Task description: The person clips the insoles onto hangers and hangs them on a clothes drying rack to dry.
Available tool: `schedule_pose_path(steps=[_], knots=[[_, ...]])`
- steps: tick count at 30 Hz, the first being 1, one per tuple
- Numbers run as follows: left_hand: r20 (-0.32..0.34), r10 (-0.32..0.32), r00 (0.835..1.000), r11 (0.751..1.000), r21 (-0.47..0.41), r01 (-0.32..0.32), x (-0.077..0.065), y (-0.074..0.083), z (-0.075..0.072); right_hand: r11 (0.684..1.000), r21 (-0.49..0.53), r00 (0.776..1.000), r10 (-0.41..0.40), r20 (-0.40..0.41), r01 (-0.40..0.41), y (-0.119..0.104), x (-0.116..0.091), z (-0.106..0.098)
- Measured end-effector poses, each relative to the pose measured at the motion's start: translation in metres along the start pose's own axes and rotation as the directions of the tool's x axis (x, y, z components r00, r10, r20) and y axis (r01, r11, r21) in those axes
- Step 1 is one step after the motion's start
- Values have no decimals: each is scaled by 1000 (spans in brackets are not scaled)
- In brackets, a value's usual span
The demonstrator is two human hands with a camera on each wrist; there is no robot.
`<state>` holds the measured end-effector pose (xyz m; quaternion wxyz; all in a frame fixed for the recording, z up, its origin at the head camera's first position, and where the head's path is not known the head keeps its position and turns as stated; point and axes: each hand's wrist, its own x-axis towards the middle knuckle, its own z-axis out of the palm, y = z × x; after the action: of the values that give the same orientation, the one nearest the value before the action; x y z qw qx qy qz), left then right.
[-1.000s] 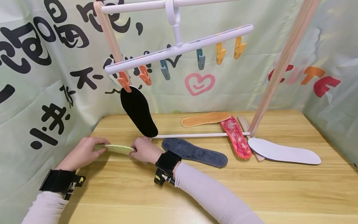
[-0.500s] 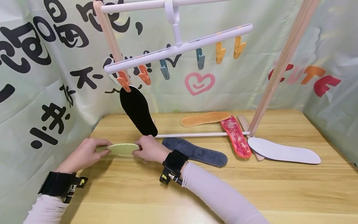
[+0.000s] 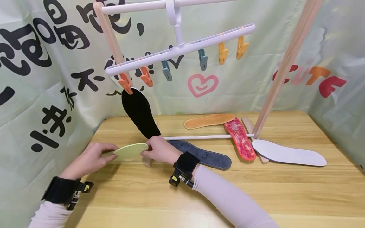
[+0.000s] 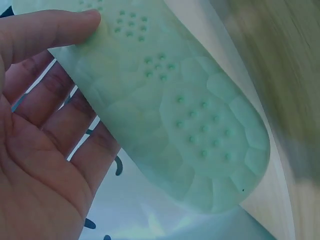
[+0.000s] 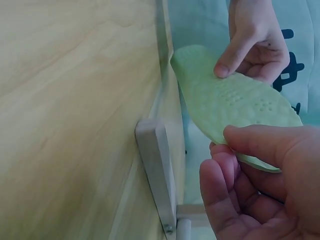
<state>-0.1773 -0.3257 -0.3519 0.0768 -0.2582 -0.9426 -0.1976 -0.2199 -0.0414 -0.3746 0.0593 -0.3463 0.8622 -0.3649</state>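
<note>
A light green insole with a dimpled, textured face spans both hands above the left part of the table. My left hand pinches its left portion, thumb on the dimpled face and fingers behind, as the left wrist view shows the insole up close. My right hand pinches the other end between thumb and curled fingers; the right wrist view has the insole between both hands. Just behind the right hand a black insole hangs from an orange clip, its lower tip hidden by that hand.
A white hanger with orange, blue and yellow clips hangs from a wooden-post rack. On the table lie a dark grey insole, an orange one, a red one and a white one. Printed cloth surrounds the back and sides.
Both hands have moved right with the green insole, the right hand farther than the left. More of the insole's face now shows, and the right hand overlaps the black insole's lower tip.
</note>
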Motion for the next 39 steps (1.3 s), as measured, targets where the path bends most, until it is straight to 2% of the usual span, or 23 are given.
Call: schedule_pose_path(steps=[6, 10, 14, 20, 30, 39], knots=[[-44, 69, 997, 997, 35, -67, 4, 10, 6, 1000, 19, 999, 25, -24, -25, 7, -6, -7], [-24, 62, 998, 998, 25, -62, 5, 17, 7, 999, 43, 999, 14, -31, -13, 11, -9, -12], [-2, 54, 999, 998, 18, -54, 6, 24, 6, 1000, 24, 999, -2, -38, 3, 14, -13, -18], [6, 86, 996, 996, 5, -86, 8, 36, 6, 1000, 10, 998, -1, -56, 1, 12, -21, -29], [-35, 171, 985, 985, 3, -171, 15, 55, 9, 998, 54, 998, -7, -57, 10, 18, -32, -45], [-78, 252, 965, 968, 14, -251, 24, 67, 14, 997, 80, 997, 3, -79, 3, 26, -40, -59]])
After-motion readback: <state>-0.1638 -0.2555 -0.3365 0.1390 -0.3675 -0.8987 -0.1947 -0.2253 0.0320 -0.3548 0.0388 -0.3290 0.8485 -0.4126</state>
